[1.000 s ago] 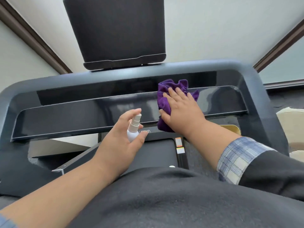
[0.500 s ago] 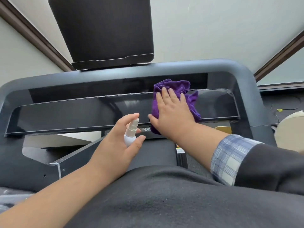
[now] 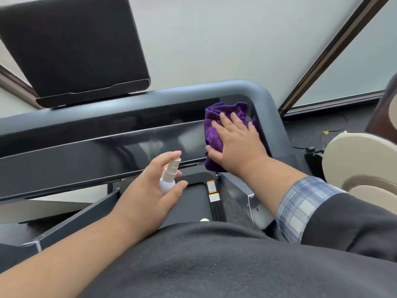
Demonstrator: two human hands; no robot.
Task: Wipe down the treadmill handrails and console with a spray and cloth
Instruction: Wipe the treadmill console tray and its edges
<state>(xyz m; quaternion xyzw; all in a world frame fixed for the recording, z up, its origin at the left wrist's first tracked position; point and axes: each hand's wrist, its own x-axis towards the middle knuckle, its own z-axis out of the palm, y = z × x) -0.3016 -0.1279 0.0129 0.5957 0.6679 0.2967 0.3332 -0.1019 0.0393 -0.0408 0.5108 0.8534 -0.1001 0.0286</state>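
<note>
Left hand (image 3: 148, 190) grips small white spray bottle (image 3: 168, 179), idle near 6 o'clock. Right hand (image 3: 236, 143), fingers flat, presses purple cloth (image 3: 211, 134) on glossy console panel (image 3: 86, 155); cloth has swept from centre to 2 o'clock corner. Panel's right end likely finished; handrails remain.

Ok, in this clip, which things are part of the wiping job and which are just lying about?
In use:
cloth, pressed flat on the console by the right hand
spray bottle, held in the left hand
console
handrail

Lying about:
tablet stand
cable on the floor
beige seat
</note>
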